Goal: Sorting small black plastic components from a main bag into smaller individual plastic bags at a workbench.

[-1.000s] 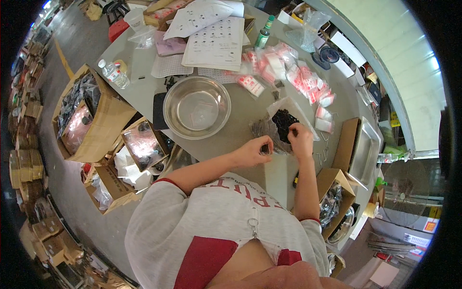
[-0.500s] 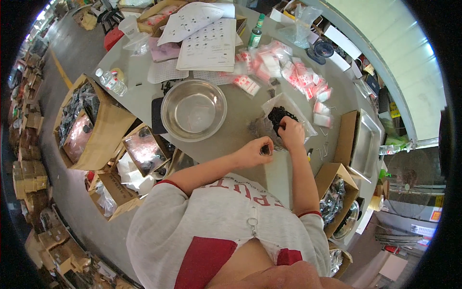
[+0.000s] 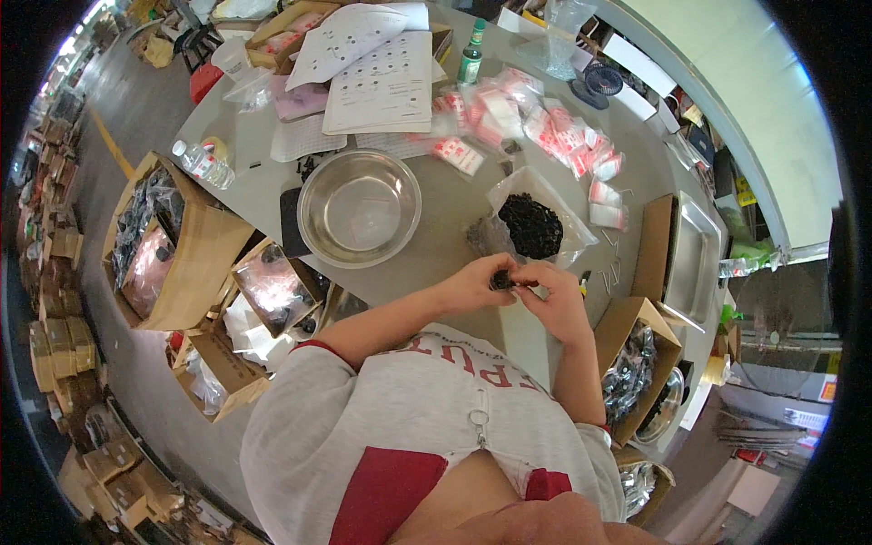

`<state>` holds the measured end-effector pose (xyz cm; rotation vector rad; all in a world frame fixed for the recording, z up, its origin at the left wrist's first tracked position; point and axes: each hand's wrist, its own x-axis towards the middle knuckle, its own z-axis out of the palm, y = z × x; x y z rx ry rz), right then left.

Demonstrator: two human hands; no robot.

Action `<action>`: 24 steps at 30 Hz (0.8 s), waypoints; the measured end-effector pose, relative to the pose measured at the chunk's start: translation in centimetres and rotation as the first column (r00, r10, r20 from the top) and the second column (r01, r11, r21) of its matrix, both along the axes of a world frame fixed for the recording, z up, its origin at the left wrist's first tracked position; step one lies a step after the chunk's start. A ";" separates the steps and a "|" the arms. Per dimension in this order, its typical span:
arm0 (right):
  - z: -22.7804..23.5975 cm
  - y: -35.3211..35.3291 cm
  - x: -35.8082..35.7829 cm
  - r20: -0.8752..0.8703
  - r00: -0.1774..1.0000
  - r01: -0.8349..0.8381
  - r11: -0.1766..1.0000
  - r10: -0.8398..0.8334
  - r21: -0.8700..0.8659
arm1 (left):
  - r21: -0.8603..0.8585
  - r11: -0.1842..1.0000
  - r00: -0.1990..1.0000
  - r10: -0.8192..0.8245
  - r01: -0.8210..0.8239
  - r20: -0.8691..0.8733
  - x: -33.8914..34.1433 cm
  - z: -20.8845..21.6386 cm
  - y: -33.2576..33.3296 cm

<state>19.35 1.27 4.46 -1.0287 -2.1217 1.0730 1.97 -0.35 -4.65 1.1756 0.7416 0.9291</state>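
Observation:
My left hand (image 3: 474,283) is curled round a few small dark pieces (image 3: 500,280) whose exact kind I cannot make out. Fingertips of my right hand (image 3: 556,298) are pinched together and meet the left hand's fingers beside those pieces; what lies between the right fingertips is too small to tell. Just beyond both hands, an opened clear plastic bag (image 3: 565,238) lies on the table with a heap of small black parts (image 3: 530,225) in it. Left of the bag stands a round steel bowl (image 3: 313,245) with a clear little bag (image 3: 371,218) inside.
Red-and-white zip bags (image 3: 565,136) lie scattered beyond. Printed sheets (image 3: 381,86), a green bottle (image 3: 470,54) and a small fan (image 3: 601,82) stand farther back. A water bottle (image 3: 204,165) is at left. Cardboard boxes (image 3: 195,272) flank the table; a steel tray (image 3: 698,268) is at right.
My right hand has drawn back from the black parts in the bag and come to my left hand. The left hand has stayed nearly in place.

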 end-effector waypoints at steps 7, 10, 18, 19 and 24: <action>2.3 -1.4 0.2 0.142 0.987 -0.106 0.967 0.074 0.230 | 0.102 0.970 0.971 -0.209 0.220 -0.112 -0.7 1.3 -0.4; 1.9 -1.9 0.0 0.279 0.956 -0.190 0.919 0.093 0.345 | 0.143 0.911 0.919 -0.369 0.387 -0.139 -1.0 1.2 -0.2; 2.1 -2.4 1.1 0.073 0.991 0.095 0.974 -0.112 0.205 | 0.061 0.997 0.991 -0.060 0.053 0.119 -0.8 3.6 -1.2; 1.7 -2.5 1.1 0.035 0.990 0.125 0.974 -0.134 0.187 | 0.075 0.997 0.996 -0.013 0.006 0.090 -0.9 3.7 -1.2; 0.7 -2.9 0.9 -0.014 0.986 0.167 0.983 -0.166 0.077 | 0.325 0.936 0.984 0.163 -0.132 -0.069 -1.1 4.3 -1.5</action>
